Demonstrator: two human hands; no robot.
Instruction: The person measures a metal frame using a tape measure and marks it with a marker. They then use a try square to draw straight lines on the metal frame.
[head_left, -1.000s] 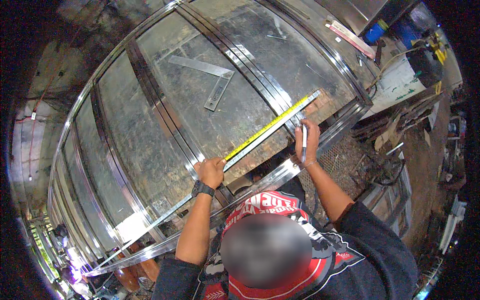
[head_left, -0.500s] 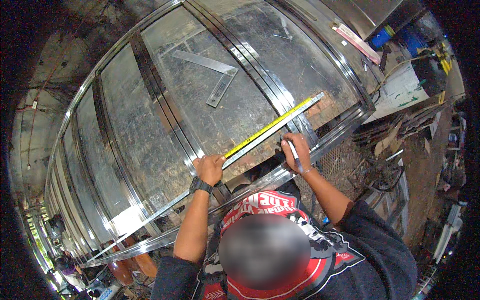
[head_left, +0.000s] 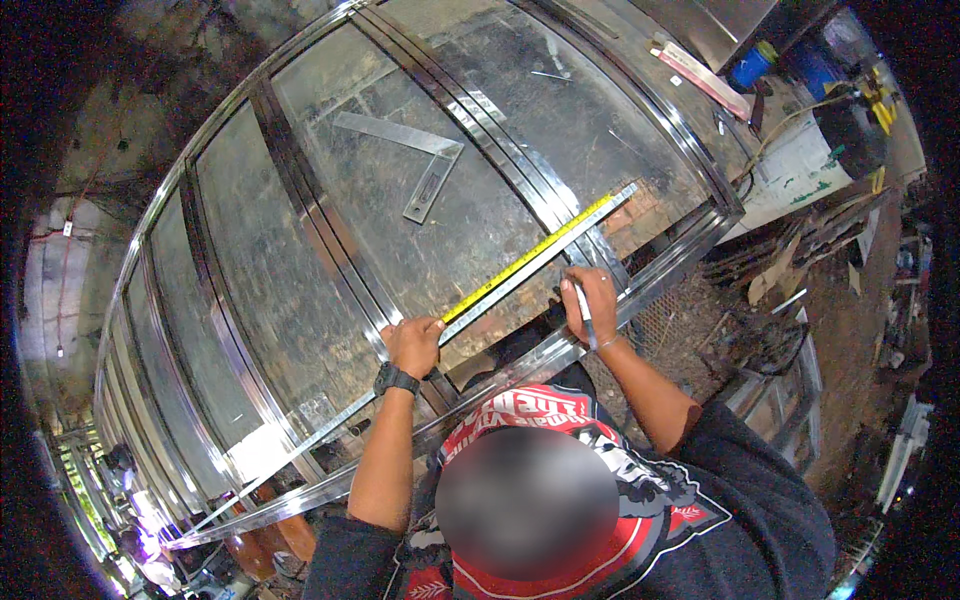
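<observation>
A yellow measuring tape is stretched along a long, narrow metal bar, which lies slantwise across the metal frame. My left hand, with a black watch at its wrist, is closed over the bar at the tape's near end; whether a tape case sits under the palm is hidden. In my right hand is a white marker pen, pinched close to the frame's near rail, below the bar. Farther off, a metal try square lies on the worn dark board inside the frame.
Shiny rails cross the frame and run far to the left. At the upper right are a long pinkish box and a blue container. Scrap pieces litter the ground on the right. Bright light glares at the lower left.
The whole view has shifted slightly, so the frame and tools appear a little more to the left. A bright bluish glare has appeared at the lower left. Both hands keep their grips.
</observation>
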